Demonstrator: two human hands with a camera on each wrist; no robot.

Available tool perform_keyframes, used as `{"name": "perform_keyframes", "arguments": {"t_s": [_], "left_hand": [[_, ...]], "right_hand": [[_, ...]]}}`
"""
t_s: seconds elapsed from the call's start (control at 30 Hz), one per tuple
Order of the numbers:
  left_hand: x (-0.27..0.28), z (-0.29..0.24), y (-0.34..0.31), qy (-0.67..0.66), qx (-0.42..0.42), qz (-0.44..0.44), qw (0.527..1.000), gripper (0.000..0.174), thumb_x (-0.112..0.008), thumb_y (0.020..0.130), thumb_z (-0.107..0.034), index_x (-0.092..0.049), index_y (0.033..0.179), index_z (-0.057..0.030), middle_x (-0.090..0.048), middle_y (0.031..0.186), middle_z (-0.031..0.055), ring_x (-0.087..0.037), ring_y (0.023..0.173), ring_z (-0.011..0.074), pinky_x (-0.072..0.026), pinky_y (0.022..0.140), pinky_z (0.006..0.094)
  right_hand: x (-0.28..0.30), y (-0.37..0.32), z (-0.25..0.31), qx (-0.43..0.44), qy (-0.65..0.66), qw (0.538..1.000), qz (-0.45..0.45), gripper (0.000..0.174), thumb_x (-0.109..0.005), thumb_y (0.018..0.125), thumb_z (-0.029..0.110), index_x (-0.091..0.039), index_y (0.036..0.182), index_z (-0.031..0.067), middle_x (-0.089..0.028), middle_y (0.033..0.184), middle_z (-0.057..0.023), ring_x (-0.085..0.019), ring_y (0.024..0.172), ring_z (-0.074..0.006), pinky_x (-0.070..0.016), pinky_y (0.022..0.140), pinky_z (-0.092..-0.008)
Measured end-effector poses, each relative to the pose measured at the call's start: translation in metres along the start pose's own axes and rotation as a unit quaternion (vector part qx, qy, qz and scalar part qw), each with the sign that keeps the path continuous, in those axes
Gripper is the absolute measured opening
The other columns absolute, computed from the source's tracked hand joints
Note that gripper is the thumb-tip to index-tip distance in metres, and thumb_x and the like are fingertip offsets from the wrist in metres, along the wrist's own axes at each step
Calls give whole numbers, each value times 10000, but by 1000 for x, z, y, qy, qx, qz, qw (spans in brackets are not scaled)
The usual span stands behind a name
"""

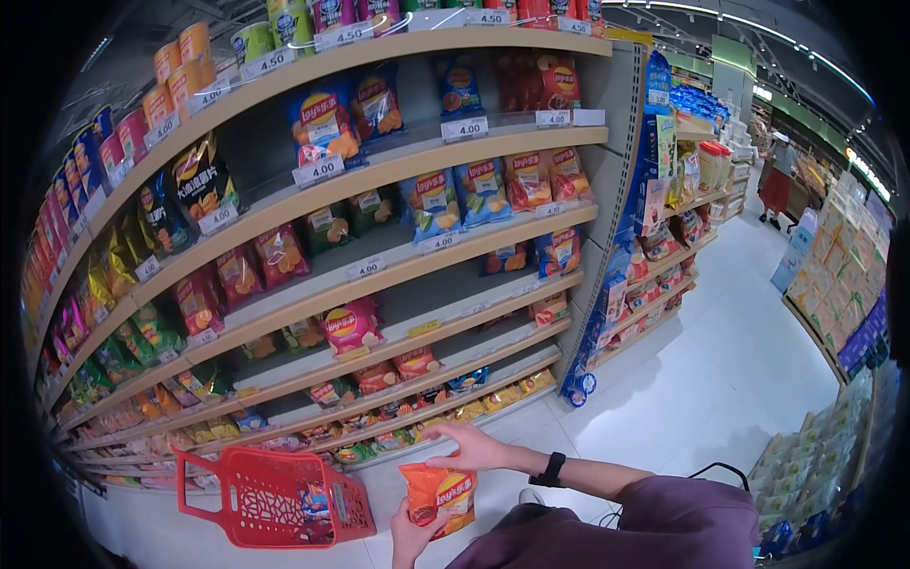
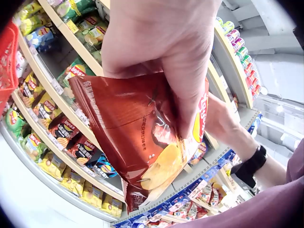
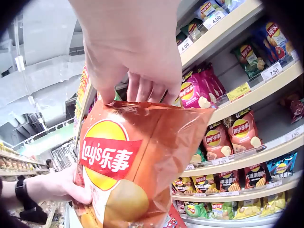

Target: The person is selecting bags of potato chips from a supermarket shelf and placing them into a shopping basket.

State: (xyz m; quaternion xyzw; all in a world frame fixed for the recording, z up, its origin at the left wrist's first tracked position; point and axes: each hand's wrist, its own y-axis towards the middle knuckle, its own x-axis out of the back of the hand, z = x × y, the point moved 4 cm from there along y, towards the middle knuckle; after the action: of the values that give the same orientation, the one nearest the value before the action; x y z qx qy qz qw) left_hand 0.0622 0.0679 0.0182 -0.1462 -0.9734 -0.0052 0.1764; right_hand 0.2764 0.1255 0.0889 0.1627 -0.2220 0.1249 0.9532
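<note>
An orange bag of chips [image 1: 441, 493] is held upright between both hands, in front of the body. My left hand [image 1: 415, 533] grips its lower left side; in the left wrist view the left hand [image 2: 161, 42] has its thumb pressed on the dark red-brown face of the bag [image 2: 137, 128]. My right hand [image 1: 469, 446] is at the bag's top edge. In the right wrist view the right hand [image 3: 130, 52] pinches the top seam of the bag [image 3: 128, 166], fingers behind it. Beside the bag on the floor stands a red basket [image 1: 353, 507] with some packets inside.
Long shelves [image 1: 398, 156] of chip bags and cans curve across the front and left. Another shelf of packets [image 1: 654, 275] stands further right, past a blue end strip. Boxes [image 1: 834, 275] are stacked at the right. A person [image 1: 777, 180] stands far down the tiled aisle.
</note>
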Motion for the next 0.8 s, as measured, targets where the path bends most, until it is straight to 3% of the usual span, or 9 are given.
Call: {"name": "perform_keyframes", "arguments": {"t_s": [0.07,0.1,0.23,0.33,0.53,0.6,0.73,0.8], "left_hand": [[-10,-2,3,16,11,27,999,574,-868,648,-164,-563,1102,8,-687,994,96,-657,882,134,-531,800,294],[-15,-3,5,-16,-9,21,1000,561,-866,652,-168,-567,1093,8,-690,981,93,-660,868,133,-533,795,293],[-31,-11,11,-21,-2,29,999,562,-867,650,-202,-571,1078,9,-694,969,103,-669,862,143,-537,788,298],[-40,-7,22,-9,-11,40,999,569,-875,632,-265,-580,1032,10,-702,931,122,-688,847,169,-544,768,311],[-53,-29,35,-40,1,53,998,558,-872,641,-263,-572,1026,8,-699,898,117,-684,839,175,-532,771,311],[-53,-35,40,17,-6,60,998,527,-865,656,-236,-573,1018,11,-698,896,119,-682,823,174,-531,768,311],[-51,-16,36,83,-24,48,995,430,-846,683,-178,-589,969,16,-701,870,116,-680,793,181,-532,749,310],[-51,-4,32,84,15,16,996,373,-835,690,-135,-617,947,27,-703,839,117,-678,766,171,-531,721,300]], "right_hand": [[-10,3,-2,-46,66,989,125,419,-645,879,333,-561,1180,55,-646,1068,-148,-638,987,-273,-490,871,-357],[-13,3,-1,23,6,996,88,316,-585,918,316,-610,1084,48,-678,919,-149,-661,859,-305,-517,769,-364],[-1,2,5,38,-11,998,57,272,-528,949,310,-611,1048,70,-665,881,-170,-634,813,-369,-498,709,-417],[10,-1,-5,-21,-45,997,65,236,-516,952,284,-617,1039,90,-652,891,-159,-627,834,-337,-494,738,-397],[40,-12,-6,40,-102,993,-43,167,-563,913,200,-633,946,53,-651,797,-147,-640,745,-318,-506,672,-390],[47,-15,-8,58,-96,991,-70,144,-578,898,177,-631,926,46,-652,790,-147,-639,721,-321,-503,656,-399],[64,-14,-11,89,-74,988,-100,122,-581,887,146,-622,899,32,-654,789,-148,-636,704,-325,-495,649,-406],[71,-14,-13,98,-74,987,-103,115,-582,884,130,-620,893,22,-656,787,-142,-638,713,-313,-495,660,-392]]}}
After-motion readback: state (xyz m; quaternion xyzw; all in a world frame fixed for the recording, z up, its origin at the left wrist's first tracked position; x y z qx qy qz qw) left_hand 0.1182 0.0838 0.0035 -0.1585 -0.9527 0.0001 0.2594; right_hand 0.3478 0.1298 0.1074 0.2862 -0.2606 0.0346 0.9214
